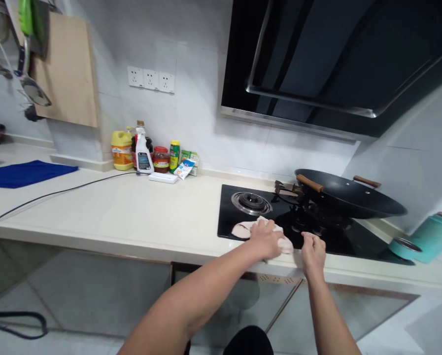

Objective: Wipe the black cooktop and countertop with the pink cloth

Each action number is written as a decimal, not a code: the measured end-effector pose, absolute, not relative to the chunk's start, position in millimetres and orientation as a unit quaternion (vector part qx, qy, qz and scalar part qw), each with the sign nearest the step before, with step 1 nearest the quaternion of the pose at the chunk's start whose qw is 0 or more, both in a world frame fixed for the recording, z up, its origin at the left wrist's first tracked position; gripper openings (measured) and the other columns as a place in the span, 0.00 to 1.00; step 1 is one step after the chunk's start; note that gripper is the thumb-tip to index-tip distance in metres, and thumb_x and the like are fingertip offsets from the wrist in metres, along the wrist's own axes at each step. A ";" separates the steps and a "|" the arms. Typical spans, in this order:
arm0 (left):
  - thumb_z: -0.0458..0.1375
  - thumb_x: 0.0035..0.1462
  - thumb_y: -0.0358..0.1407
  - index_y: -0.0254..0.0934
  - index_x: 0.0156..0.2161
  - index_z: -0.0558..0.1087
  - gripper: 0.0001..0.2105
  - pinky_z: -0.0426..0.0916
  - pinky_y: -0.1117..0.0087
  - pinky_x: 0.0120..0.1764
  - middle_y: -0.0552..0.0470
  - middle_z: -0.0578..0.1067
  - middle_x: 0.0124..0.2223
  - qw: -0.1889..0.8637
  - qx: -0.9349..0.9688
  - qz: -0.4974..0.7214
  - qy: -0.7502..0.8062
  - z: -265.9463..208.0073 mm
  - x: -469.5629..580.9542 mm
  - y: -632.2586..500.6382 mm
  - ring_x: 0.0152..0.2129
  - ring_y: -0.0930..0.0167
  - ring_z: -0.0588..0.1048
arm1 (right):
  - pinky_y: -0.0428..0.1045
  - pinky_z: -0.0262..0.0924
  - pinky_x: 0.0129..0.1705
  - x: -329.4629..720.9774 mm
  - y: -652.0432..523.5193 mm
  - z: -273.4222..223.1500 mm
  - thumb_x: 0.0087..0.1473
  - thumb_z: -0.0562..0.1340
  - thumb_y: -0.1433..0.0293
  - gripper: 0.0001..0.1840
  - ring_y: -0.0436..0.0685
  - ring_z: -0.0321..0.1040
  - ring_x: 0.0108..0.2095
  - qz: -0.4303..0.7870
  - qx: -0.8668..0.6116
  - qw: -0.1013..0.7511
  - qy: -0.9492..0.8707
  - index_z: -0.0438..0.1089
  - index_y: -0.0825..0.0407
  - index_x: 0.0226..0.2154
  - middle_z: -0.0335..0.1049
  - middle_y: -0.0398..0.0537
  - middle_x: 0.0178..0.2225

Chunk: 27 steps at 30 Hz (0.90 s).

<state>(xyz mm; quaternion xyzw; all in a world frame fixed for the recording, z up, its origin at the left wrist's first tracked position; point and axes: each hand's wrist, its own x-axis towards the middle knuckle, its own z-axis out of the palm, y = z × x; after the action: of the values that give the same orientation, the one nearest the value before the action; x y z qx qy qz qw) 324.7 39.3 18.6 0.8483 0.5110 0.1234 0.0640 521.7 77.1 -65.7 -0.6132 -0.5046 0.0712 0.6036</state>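
Observation:
My left hand [267, 239] presses down on a pale pink cloth [243, 230], fingers curled over it, at the front left part of the black gas stove [226, 217]. The cloth is bunched and sticks out on both sides of the hand. My right hand [313, 252] is closed at the stove's front edge, a little to the right of the cloth. Whether anything is inside its fingers is hidden. Behind the left hand is an uncovered burner [252, 202]. A black wok [354, 195] with wooden handles rests tilted over the right side of the stove.
A range hood [317, 59] hangs above. Turquoise containers [437, 236] stand right of the stove. Along the wall are a spray bottle [144, 153], a yellow jug [122, 150] and a red-lidded jar [161, 160]. A black cable [58, 191] crosses the counter near a blue cloth [28, 173].

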 end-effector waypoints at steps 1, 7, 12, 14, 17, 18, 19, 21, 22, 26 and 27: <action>0.58 0.54 0.48 0.55 0.57 0.72 0.24 0.59 0.47 0.59 0.49 0.63 0.64 0.061 0.843 0.126 0.520 18.3 310.3 38.2 0.59 0.52 0.59 | 0.59 0.53 0.59 522.2 77.7 -66.0 0.56 0.52 0.55 0.22 0.66 0.60 0.55 0.073 -0.612 0.601 -0.509 0.75 0.50 0.37 0.72 0.56 0.44; 0.62 0.51 0.44 0.56 0.57 0.73 0.26 0.61 0.51 0.59 0.52 0.62 0.65 0.040 0.797 0.139 0.586 18.6 207.5 19.4 0.57 0.55 0.64 | 0.59 0.52 0.61 521.6 74.2 -64.2 0.56 0.52 0.55 0.23 0.66 0.60 0.57 0.088 -0.621 0.585 -0.514 0.75 0.51 0.39 0.72 0.55 0.45; 0.63 0.47 0.42 0.56 0.56 0.74 0.27 0.64 0.55 0.57 0.52 0.62 0.66 0.030 0.744 0.125 0.655 18.7 129.9 11.5 0.55 0.55 0.67 | 0.58 0.53 0.61 519.1 72.6 -62.6 0.55 0.51 0.55 0.24 0.65 0.62 0.55 0.085 -0.618 0.586 -0.517 0.75 0.51 0.38 0.72 0.55 0.45; 0.61 0.49 0.43 0.56 0.56 0.74 0.26 0.63 0.52 0.58 0.52 0.62 0.67 0.022 0.715 0.117 0.689 18.4 101.5 10.3 0.57 0.54 0.65 | 0.58 0.54 0.60 518.5 72.6 -62.1 0.55 0.51 0.54 0.24 0.65 0.63 0.54 0.086 -0.619 0.580 -0.522 0.75 0.51 0.37 0.72 0.56 0.44; 0.58 0.52 0.47 0.58 0.58 0.73 0.26 0.57 0.41 0.60 0.52 0.59 0.70 0.010 0.654 0.106 0.749 19.0 57.0 6.3 0.62 0.49 0.62 | 0.58 0.56 0.58 518.7 72.1 -62.3 0.55 0.52 0.53 0.24 0.64 0.65 0.51 0.085 -0.629 0.560 -0.533 0.75 0.51 0.38 0.72 0.56 0.44; 0.57 0.52 0.49 0.58 0.59 0.71 0.26 0.54 0.37 0.60 0.52 0.57 0.71 0.007 0.629 0.104 0.770 19.7 41.8 4.1 0.63 0.47 0.60 | 0.58 0.57 0.57 519.1 71.8 -62.8 0.55 0.52 0.53 0.24 0.64 0.66 0.50 0.083 -0.632 0.553 -0.536 0.75 0.51 0.38 0.71 0.56 0.44; 0.56 0.53 0.51 0.58 0.60 0.70 0.28 0.52 0.34 0.60 0.51 0.55 0.72 0.003 0.603 0.103 0.791 20.8 26.7 1.4 0.64 0.44 0.57 | 0.59 0.57 0.56 519.7 71.7 -63.5 0.55 0.52 0.52 0.25 0.64 0.66 0.49 0.081 -0.635 0.547 -0.539 0.75 0.51 0.38 0.71 0.56 0.44; 0.54 0.54 0.54 0.56 0.63 0.67 0.31 0.50 0.30 0.58 0.48 0.51 0.74 -0.001 0.551 0.100 0.828 23.7 -0.7 -5.2 0.65 0.40 0.54 | 0.59 0.58 0.54 521.3 71.8 -65.3 0.54 0.52 0.52 0.25 0.64 0.67 0.46 0.079 -0.641 0.540 -0.539 0.75 0.50 0.38 0.71 0.56 0.44; 0.53 0.54 0.56 0.55 0.65 0.66 0.32 0.51 0.29 0.57 0.46 0.50 0.74 -0.003 0.528 0.098 0.844 25.3 -11.8 -8.8 0.65 0.38 0.54 | 0.59 0.59 0.53 522.1 72.2 -66.3 0.54 0.53 0.51 0.25 0.64 0.67 0.45 0.079 -0.645 0.537 -0.538 0.75 0.50 0.38 0.71 0.55 0.44; 0.51 0.56 0.56 0.51 0.65 0.66 0.33 0.57 0.35 0.56 0.42 0.53 0.73 -0.013 0.484 0.096 0.870 28.9 -27.4 -23.2 0.63 0.41 0.59 | 0.59 0.60 0.48 523.1 73.8 -69.1 0.53 0.54 0.49 0.25 0.64 0.67 0.40 0.086 -0.655 0.531 -0.531 0.75 0.49 0.37 0.71 0.55 0.42; 0.51 0.56 0.56 0.51 0.64 0.67 0.32 0.58 0.37 0.56 0.42 0.54 0.72 -0.016 0.487 0.096 0.868 28.4 -23.0 -26.6 0.62 0.42 0.60 | 0.59 0.60 0.47 522.7 74.0 -69.3 0.53 0.54 0.49 0.25 0.64 0.67 0.39 0.090 -0.656 0.528 -0.532 0.75 0.49 0.36 0.72 0.55 0.42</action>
<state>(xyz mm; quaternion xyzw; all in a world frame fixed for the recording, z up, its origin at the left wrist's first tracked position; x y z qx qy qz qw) -23.0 -26.6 28.4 0.4870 0.8680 0.0957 -0.0162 522.7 74.0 -69.3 -0.6555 -0.5325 0.0897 0.5279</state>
